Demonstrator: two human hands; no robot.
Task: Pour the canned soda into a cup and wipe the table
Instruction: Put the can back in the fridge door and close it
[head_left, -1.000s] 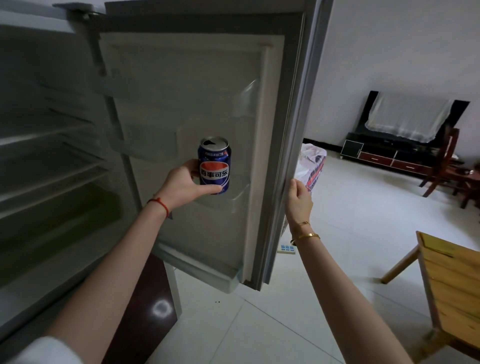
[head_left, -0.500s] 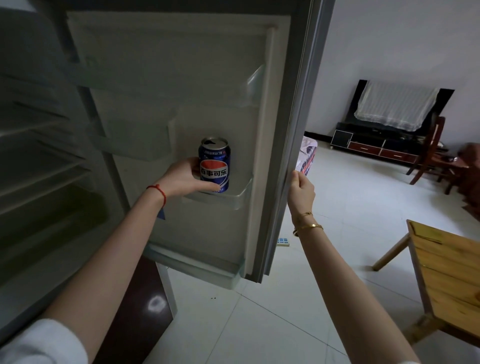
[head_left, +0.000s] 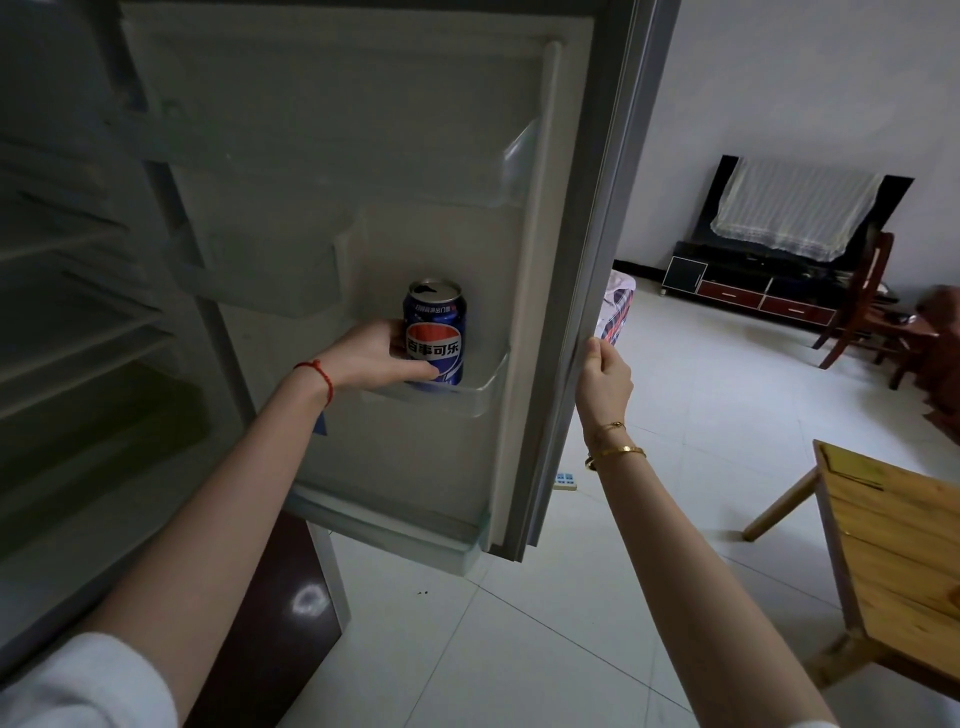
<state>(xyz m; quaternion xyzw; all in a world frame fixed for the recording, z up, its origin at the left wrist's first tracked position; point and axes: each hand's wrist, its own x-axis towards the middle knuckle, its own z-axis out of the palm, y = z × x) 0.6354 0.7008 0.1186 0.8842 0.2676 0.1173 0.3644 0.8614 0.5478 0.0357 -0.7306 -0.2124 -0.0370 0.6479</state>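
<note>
Sleeves (head_left: 78, 686) in white show at the bottom left corner, and two bare forearms reach up from the near edge. At the near right stands a wooden table (head_left: 904, 561), its top plain planks, one leg splayed toward the left over the pale tiled floor (head_left: 519, 649). Near left, below the fridge, a dark glossy panel (head_left: 280, 613) catches a spot of light. The left hand (head_left: 371, 356), a red cord (head_left: 322, 376) on its wrist, grips the can (head_left: 435, 332): the thumb lies across the lower front of the can and the fingers curl behind it out of sight. The can is blue with a red, white and blue roundel, upright, its top already opened, its base in the clear door shelf (head_left: 467, 400) on the inside of the open fridge door (head_left: 363, 156). The right hand (head_left: 603, 379), with gold bangles (head_left: 615, 449) on the wrist, pinches the door's outer edge, fingers curled together round it. To the left, the fridge interior (head_left: 78, 312) shows dim shelves. Just past the door edge a striped bag (head_left: 618, 306) lies on the floor, and a small power strip (head_left: 565, 480) lies lower down near the door's foot. At the far wall stands a low dark cabinet (head_left: 753, 296) with a cloth-draped screen (head_left: 795, 208) on it, and a wooden chair (head_left: 867, 306) to the right.
</note>
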